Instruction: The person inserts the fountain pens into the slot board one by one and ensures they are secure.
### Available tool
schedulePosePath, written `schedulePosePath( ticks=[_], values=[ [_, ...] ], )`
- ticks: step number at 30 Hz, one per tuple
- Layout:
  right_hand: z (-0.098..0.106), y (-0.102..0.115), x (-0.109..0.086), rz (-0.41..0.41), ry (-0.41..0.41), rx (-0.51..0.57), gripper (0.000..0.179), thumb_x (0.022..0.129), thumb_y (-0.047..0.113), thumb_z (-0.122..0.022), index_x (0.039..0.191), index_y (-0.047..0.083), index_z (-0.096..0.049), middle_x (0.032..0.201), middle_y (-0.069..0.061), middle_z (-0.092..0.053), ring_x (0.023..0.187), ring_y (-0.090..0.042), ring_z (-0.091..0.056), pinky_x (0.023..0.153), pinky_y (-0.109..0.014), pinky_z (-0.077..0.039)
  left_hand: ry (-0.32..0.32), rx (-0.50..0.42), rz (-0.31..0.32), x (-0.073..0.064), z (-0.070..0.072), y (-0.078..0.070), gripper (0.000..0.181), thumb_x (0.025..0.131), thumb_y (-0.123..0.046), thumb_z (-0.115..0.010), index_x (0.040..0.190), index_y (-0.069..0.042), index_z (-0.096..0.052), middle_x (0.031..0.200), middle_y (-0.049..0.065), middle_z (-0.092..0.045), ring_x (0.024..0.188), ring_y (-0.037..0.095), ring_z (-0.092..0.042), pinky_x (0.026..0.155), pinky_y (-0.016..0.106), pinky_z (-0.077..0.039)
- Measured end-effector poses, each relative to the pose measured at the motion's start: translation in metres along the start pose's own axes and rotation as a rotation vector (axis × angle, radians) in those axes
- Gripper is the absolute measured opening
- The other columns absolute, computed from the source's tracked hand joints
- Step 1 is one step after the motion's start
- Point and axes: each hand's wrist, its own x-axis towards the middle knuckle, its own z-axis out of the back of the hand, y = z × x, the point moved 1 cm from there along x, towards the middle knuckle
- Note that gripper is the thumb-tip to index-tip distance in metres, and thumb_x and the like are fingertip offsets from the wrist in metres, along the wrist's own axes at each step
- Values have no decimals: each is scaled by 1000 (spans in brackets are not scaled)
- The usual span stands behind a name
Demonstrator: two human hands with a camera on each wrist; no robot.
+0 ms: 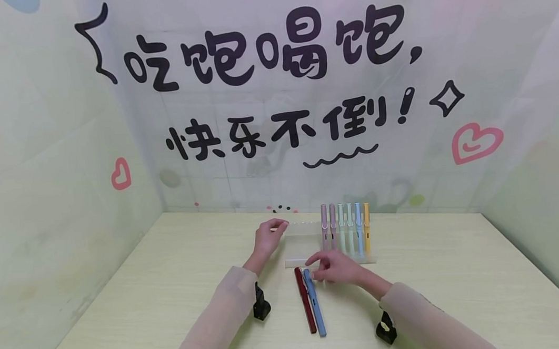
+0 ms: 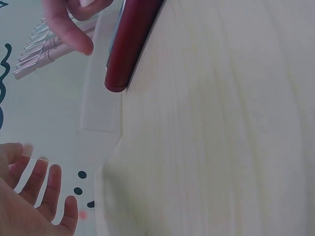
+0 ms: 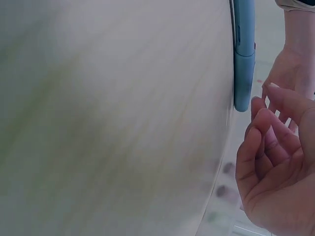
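My left hand (image 1: 267, 238) is at the back left corner of a clear pen rack (image 1: 303, 263), thumb and forefinger pinching its edge. In the left wrist view, the fingertips of that left hand (image 2: 39, 196) show at the clear plastic. My right hand (image 1: 336, 267) hovers by the rack's front edge with loosely bent fingers and nothing in them. Close beside it, a blue pen (image 1: 314, 302) lies on the table next to a dark red pen (image 1: 305, 299), caps toward the rack. The right wrist view shows the blue pen (image 3: 244, 73) near the curled fingers (image 3: 251, 152).
Several capped pens stand in the rack's right half: purple pens (image 1: 328, 227), mint green ones (image 1: 346, 229), a light blue one (image 1: 359, 228) and a yellow one (image 1: 367, 228). Behind the pale wooden table (image 1: 172, 306) hangs a printed cloth backdrop (image 1: 280, 185).
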Motion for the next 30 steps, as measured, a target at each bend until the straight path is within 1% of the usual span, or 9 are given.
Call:
schedulePosePath(
  ticks=[10, 19, 22, 26, 30],
  values=[
    [-6, 3, 2, -42, 53, -32, 36, 80, 23, -65, 110, 4, -56, 65, 3, -57, 52, -11, -50, 48, -26, -44, -4, 3, 6, 0, 0, 0, 19, 87, -20, -57, 96, -5, -66, 92, 7, -62, 88, 22, -57, 74, 33, -47],
    [-7, 4, 3, -30, 79, -74, 37, 80, 23, -66, 109, 3, -56, 65, 4, -57, 50, -11, -51, 46, -26, -43, -1, -5, 16, -1, 0, -2, 20, 87, -20, -57, 96, -5, -66, 93, 7, -62, 88, 22, -57, 73, 33, -47],
    [-6, 4, 2, -29, 92, -82, 34, 80, 19, -66, 108, 3, -56, 66, 3, -57, 51, -12, -52, 47, -26, -44, -1, -2, 11, -2, 0, -2, 19, 87, -20, -57, 96, -5, -66, 92, 7, -62, 87, 22, -57, 72, 33, -47],
    [-5, 4, 1, -34, 107, -87, 28, 79, 14, -65, 104, 3, -57, 65, 2, -57, 49, -11, -50, 46, -25, -43, -4, -2, 10, -1, 0, -2, 19, 87, -20, -57, 95, -5, -66, 92, 7, -62, 87, 22, -57, 71, 33, -47],
    [-5, 5, 2, -40, 108, -93, 23, 79, 14, -65, 98, 3, -58, 61, 1, -56, 46, -10, -47, 44, -24, -41, -3, 3, 16, -1, 0, -2, 19, 87, -20, -57, 96, -5, -66, 92, 7, -62, 87, 22, -57, 72, 33, -47]
  ],
)
